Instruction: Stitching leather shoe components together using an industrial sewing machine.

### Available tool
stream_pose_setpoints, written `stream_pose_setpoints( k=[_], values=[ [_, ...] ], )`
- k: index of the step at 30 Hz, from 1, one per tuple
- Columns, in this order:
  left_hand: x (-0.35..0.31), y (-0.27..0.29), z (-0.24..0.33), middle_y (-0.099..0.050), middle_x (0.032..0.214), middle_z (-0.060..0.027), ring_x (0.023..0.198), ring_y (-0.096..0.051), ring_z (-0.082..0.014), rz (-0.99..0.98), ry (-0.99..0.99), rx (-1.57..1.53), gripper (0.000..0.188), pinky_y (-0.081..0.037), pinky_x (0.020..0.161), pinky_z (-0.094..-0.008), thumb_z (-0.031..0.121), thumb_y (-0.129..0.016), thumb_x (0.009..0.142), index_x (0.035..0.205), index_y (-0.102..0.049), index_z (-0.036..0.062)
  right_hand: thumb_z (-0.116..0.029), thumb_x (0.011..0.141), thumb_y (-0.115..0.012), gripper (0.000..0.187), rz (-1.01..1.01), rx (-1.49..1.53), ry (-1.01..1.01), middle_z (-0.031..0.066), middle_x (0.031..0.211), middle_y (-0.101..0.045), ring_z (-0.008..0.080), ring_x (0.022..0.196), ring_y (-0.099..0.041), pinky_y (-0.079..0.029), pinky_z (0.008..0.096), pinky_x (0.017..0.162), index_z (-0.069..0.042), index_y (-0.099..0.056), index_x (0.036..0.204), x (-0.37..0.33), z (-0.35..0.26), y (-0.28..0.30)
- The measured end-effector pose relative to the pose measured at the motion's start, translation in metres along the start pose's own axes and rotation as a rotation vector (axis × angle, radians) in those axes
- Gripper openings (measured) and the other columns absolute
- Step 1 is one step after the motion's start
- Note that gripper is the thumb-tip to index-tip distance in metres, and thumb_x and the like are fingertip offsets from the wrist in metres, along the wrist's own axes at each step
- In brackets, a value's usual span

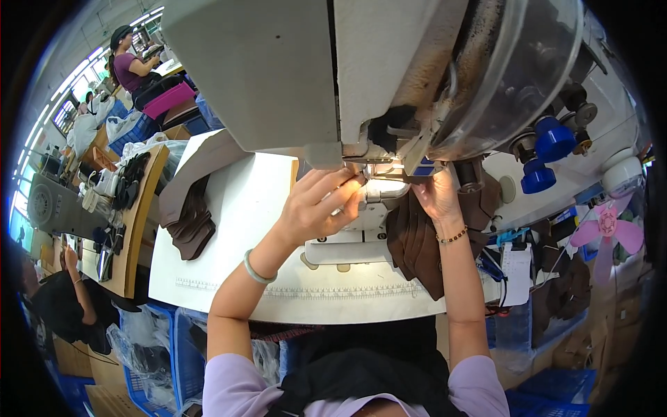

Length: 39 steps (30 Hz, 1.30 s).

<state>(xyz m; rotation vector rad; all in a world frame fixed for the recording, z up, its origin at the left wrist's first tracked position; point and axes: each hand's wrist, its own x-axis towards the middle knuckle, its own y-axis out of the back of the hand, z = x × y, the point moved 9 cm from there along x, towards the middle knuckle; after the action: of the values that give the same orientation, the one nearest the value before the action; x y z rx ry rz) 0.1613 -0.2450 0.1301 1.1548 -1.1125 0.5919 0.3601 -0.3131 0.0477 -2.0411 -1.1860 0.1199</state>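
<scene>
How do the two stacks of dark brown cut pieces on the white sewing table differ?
The left stack of dark brown pieces lies in the open on the white sewing table, untouched; the right stack of dark brown pieces sits under the right hand, beside the machine's needle area. The left stack lies far from the left hand, which pinches at the needle. The right stack overhangs the table's front edge; the left does not. Both share the same brown colour.

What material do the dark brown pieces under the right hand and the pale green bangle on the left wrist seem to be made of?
Dark brown pieces: probably matte leather or leather-like sheet; they lie stacked, flat and stiff. Pale green bangle: smooth, glossy, rigid ring, perhaps jade or glass.
</scene>
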Motion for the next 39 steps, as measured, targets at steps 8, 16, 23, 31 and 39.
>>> stream_pose_setpoints(
  k=[8, 16, 23, 31, 39],
  values=[
    [0.016, 0.021, -0.089, -0.066, 0.096, -0.0141, 0.097, -0.064, -0.0222, -0.193, 0.322, 0.351, 0.024, -0.051, 0.085, -0.0381, 0.014, -0.067, 0.084, 0.102, -0.065, -0.002, -0.021, 0.099, -0.054, 0.014, -0.118, -0.021, 0.003, 0.0003, 0.085, -0.062, 0.005, 0.057, -0.05, -0.039, 0.0164, 0.042, -0.008, -0.06, 0.101, 0.002, 0.001, -0.008],
    [-0.076, 0.001, -0.124, -0.063, 0.112, -0.0129, 0.107, -0.061, -0.0225, 0.287, 1.469, -1.034, 0.038, -0.048, 0.096, -0.0366, 0.02, -0.06, 0.093, 0.12, -0.053, -0.0051, -0.032, 0.101, -0.05, 0.025, 0.151, -0.27, -0.027, -0.0029, 0.066, -0.044, 0.0035, 0.045, -0.04, -0.03, 0.0178, 0.036, -0.01, -0.048, 0.092, -0.021, -0.019, -0.017],
    [-0.183, 0.037, 0.012, -0.058, 0.126, -0.0153, 0.114, -0.059, -0.025, 0.498, 1.594, -1.297, 0.046, -0.047, 0.1, -0.0382, 0.007, -0.061, 0.089, 0.132, -0.046, -0.0035, -0.028, 0.096, -0.06, 0.035, -0.353, -0.759, -0.321, 0.0081, 0.094, -0.067, 0.0102, 0.086, -0.065, -0.056, 0.0241, 0.065, 0.003, -0.06, 0.112, -0.131, 0.038, -0.075],
    [-0.218, 0.005, 0.075, -0.048, 0.137, -0.0165, 0.125, -0.051, -0.0285, 0.882, 1.586, -1.723, 0.051, -0.048, 0.099, -0.0408, 0.02, -0.059, 0.094, 0.137, -0.04, 0.0005, -0.01, 0.089, -0.067, 0.037, -0.167, -0.609, -0.403, 0.0073, 0.112, -0.066, 0.0124, 0.1, -0.059, -0.046, 0.0279, 0.09, 0.007, -0.058, 0.12, -0.172, 0.042, -0.058],
    [-0.21, 0.01, 0.073, -0.054, 0.131, -0.0175, 0.12, -0.055, -0.0286, 1.066, 1.322, -1.799, 0.042, -0.05, 0.099, -0.0417, 0.022, -0.05, 0.099, 0.132, -0.043, -0.0034, -0.013, 0.09, -0.065, 0.047, 0.157, -0.189, -0.349, 0.0131, 0.122, -0.062, 0.018, 0.104, -0.063, -0.049, 0.0288, 0.092, 0.009, -0.049, 0.129, -0.191, -0.001, 0.039]
  ],
)
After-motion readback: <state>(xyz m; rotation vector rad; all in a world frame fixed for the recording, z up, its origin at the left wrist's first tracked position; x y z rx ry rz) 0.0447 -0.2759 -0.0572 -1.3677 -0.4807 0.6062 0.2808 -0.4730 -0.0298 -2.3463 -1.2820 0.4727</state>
